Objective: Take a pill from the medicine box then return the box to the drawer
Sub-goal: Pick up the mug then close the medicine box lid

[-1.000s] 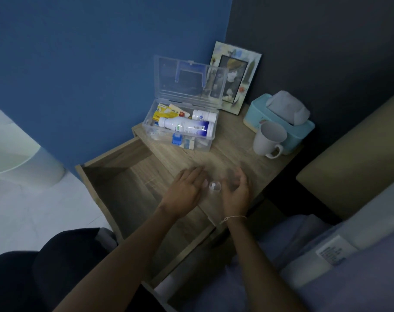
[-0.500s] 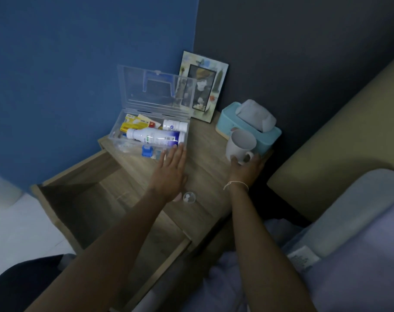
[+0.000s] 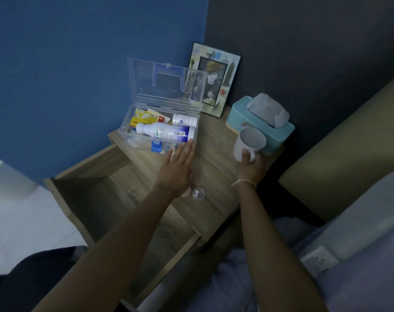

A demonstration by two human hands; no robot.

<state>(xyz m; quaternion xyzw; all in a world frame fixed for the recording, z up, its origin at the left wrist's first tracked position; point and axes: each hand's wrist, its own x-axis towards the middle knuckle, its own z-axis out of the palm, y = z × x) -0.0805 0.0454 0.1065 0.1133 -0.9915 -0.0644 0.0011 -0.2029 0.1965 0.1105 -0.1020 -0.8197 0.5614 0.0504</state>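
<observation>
The clear plastic medicine box (image 3: 133,140) stands on the wooden nightstand with its lid raised, holding white bottles (image 3: 166,132) and yellow packets. My left hand (image 3: 176,168) lies flat and empty, its fingertips touching the box's front right corner. My right hand (image 3: 250,165) grips the handle of a white mug (image 3: 247,144) that is tilted toward me. A small clear cup with white pills (image 3: 198,193) sits on the nightstand top between my wrists. The open drawer (image 3: 97,199) is pulled out below left, its inside bare.
A teal tissue box (image 3: 259,124) stands just behind the mug. A picture frame (image 3: 214,79) leans on the dark wall behind the medicine box. A bed with a beige headboard (image 3: 349,149) lies to the right. The blue wall is on the left.
My left hand moved from the pill cup up to the medicine box. My right hand left the cup, reached the mug and closed on its handle. The camera view shifted right.
</observation>
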